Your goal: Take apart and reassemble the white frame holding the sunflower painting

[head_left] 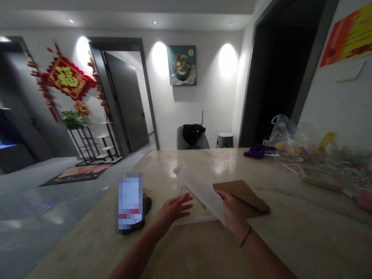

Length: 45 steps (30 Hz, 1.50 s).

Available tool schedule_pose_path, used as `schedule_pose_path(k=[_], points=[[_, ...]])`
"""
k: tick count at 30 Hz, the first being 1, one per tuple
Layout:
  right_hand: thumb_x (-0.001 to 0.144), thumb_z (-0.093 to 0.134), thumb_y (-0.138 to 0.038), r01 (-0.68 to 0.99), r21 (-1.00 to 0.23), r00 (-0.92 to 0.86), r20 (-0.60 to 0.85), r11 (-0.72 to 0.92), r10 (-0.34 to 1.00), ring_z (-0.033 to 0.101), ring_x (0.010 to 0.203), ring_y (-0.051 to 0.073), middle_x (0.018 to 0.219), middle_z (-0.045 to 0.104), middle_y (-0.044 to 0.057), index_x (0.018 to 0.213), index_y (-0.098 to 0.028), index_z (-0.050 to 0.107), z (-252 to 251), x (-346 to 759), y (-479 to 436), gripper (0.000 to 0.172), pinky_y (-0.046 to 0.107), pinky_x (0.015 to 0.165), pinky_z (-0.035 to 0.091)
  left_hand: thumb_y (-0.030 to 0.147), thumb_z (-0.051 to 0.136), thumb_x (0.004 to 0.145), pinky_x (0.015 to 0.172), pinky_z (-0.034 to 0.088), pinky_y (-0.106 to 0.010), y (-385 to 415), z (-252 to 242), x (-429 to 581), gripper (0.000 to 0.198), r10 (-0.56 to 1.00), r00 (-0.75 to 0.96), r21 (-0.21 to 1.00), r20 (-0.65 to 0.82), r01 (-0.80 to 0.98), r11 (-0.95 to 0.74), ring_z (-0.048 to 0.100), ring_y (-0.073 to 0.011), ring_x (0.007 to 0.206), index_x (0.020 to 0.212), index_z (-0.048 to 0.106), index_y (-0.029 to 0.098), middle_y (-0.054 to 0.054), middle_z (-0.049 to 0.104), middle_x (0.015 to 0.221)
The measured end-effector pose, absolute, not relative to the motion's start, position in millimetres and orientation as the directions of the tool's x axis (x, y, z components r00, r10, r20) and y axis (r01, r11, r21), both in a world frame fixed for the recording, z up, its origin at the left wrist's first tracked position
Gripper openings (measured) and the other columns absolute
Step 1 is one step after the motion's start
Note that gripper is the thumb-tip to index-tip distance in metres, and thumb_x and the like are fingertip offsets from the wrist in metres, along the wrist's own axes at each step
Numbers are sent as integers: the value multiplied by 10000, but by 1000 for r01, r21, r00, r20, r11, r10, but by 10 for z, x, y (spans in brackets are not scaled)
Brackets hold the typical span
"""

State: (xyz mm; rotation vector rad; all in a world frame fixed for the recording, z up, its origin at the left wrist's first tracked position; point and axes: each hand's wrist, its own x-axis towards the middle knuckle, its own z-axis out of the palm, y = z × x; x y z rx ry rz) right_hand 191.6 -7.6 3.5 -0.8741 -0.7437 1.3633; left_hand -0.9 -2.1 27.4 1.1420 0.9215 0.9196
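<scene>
My right hand (232,213) grips the near right edge of a thin white sheet (200,190), which looks like paper and is held up at a slant. To the left of the sheet, my left hand (176,209) has its fingers stretched out and holds nothing. Beneath the sheet a flat, pale, clear-looking tray or frame (192,221) lies on the table, partly covered. A brown paper envelope (247,197) with a pointed flap rests behind and beside my right hand.
Left of my hands a phone (130,205) with a blurred screen leans on a dark stand on the marble-look table (290,240). Along the right lie a wooden frame (318,179), purple cloth (258,150) and a clear plastic bag (287,135). A chair (181,141) stands beyond.
</scene>
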Motion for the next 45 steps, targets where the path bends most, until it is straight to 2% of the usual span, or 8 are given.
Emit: schedule_pose_path(k=[5,9,16,21,26,29,37,45], points=[[473,761,-401,-429,-901,-39,-48,-60,998,628,601,174,688,682,55,721,-129,653,21,1787,-118,383,298,591,501,449,658,627,688,495,-297,29,246,-34,381,977,202,995,-66,-61,79,623,-177,753,843,651,136,-87,678,878],[480,751,-387,-332,-941,83,37,62,996,634,689,207,739,683,36,824,-164,653,104,1836,-128,422,310,626,503,458,641,618,587,485,-261,76,234,-74,359,994,99,998,37,51,-43,580,-131,588,776,642,136,-10,633,635],[588,633,-442,-103,-987,233,93,119,968,590,574,168,684,659,28,753,-162,604,24,2119,-3,326,240,461,428,501,577,626,598,488,-287,126,230,-96,379,988,21,969,156,189,-157,604,-171,633,736,627,141,-19,648,661],[671,519,-452,148,-978,275,184,147,944,558,509,156,606,639,36,667,-170,566,-59,2157,40,286,230,424,372,442,533,676,622,488,-282,153,197,-176,462,985,-96,942,141,320,-104,618,-170,687,1010,581,128,-45,667,755],[703,469,-413,278,-952,339,225,131,914,594,569,186,606,641,52,623,-188,529,-96,2120,17,246,260,511,414,354,446,761,663,440,-251,171,151,-243,386,990,-107,665,88,747,22,624,-176,770,1031,597,121,-91,676,886],[720,446,-378,399,-910,347,265,114,900,587,572,177,611,638,55,620,-190,534,-134,2021,-8,230,253,520,400,370,414,790,649,412,-230,145,131,-213,383,996,-90,494,27,867,65,627,-181,817,1043,609,157,-81,688,908],[775,385,-281,616,-787,285,258,30,923,584,646,156,693,648,46,700,-195,564,-201,1857,-39,212,232,566,371,353,348,817,655,405,-250,70,121,-143,404,1000,-6,396,15,918,0,621,-200,868,1096,587,187,-91,682,958],[715,443,-172,884,-467,197,350,-12,916,548,828,218,837,618,86,788,-198,590,-228,1902,-36,166,294,727,391,328,304,844,736,413,-297,-18,203,-46,424,999,-36,278,-20,960,41,596,-224,938,1187,502,176,-122,641,1056]])
